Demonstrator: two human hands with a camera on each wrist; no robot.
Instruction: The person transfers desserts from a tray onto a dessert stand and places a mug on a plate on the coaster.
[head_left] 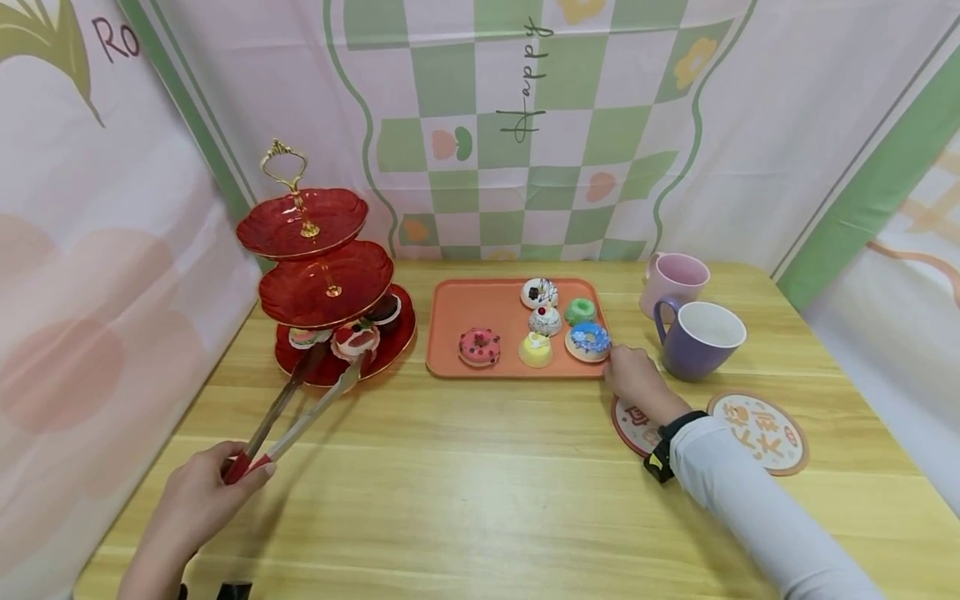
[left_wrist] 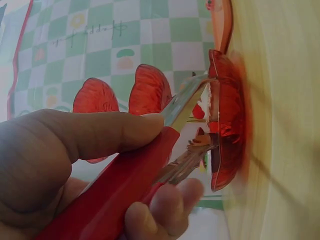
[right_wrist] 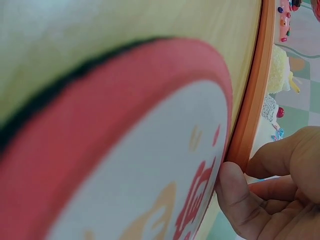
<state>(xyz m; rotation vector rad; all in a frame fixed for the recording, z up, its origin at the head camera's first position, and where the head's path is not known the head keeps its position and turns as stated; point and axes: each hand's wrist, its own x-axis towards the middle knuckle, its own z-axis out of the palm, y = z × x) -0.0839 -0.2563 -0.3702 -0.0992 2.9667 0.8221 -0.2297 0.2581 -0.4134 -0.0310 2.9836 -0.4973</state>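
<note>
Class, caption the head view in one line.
Left hand holds tongs at the tiered stand; right hand grips the orange tray.

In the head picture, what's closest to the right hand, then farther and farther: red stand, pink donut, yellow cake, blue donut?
From the right hand:
1. Blue donut, right side of tray
2. Yellow cake, further left
3. Pink donut, tray's left side
4. Red stand, left of tray
</note>
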